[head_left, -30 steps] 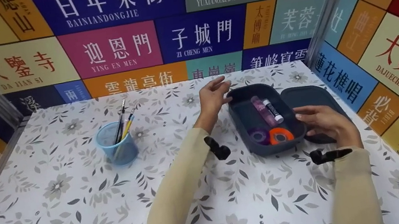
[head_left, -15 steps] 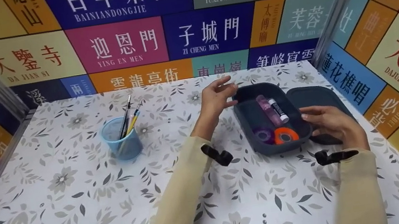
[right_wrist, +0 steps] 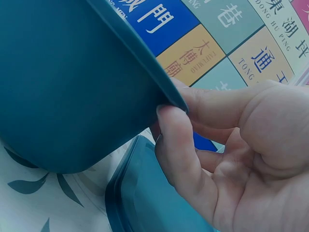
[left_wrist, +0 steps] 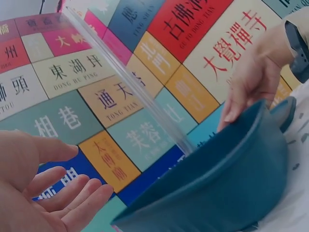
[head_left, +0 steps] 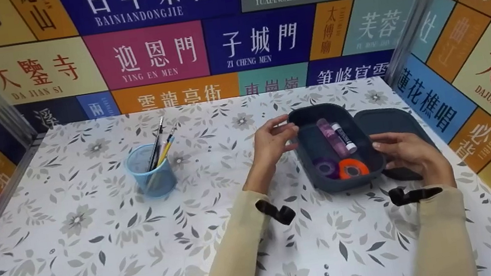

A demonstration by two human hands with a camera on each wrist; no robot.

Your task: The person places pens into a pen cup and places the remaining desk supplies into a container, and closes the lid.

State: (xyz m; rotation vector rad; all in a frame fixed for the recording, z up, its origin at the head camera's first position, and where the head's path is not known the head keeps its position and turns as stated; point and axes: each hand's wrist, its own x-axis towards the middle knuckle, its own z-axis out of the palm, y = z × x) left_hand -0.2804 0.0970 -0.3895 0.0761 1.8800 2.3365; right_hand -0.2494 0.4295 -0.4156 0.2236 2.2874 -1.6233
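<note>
A dark blue-green plastic box [head_left: 323, 136] stands without its lid, right of centre on the table in the head view. Inside lie a translucent pink-purple tube [head_left: 330, 137], a black-and-white stick [head_left: 344, 138], a purple ring [head_left: 326, 167] and an orange ring [head_left: 352, 168]. My right hand [head_left: 412, 152] pinches the box's right rim; in the right wrist view its thumb [right_wrist: 175, 130] presses just below the edge. At the opposite rim my left hand [head_left: 274, 148] has loosely bent fingers. The left wrist view shows those fingers [left_wrist: 77, 203] apart from the box wall.
The matching lid [head_left: 386, 119] lies right of the box, partly behind my right hand. A light-blue mesh pen cup [head_left: 152, 176] with several pencils and pens stands to the left. Printed panels [head_left: 279, 35] wall in the back and sides of the flower-patterned table [head_left: 98, 257].
My left hand has come down and nearer along the box's left rim. The right hand keeps its place at the right rim. The head view has shifted slightly.
</note>
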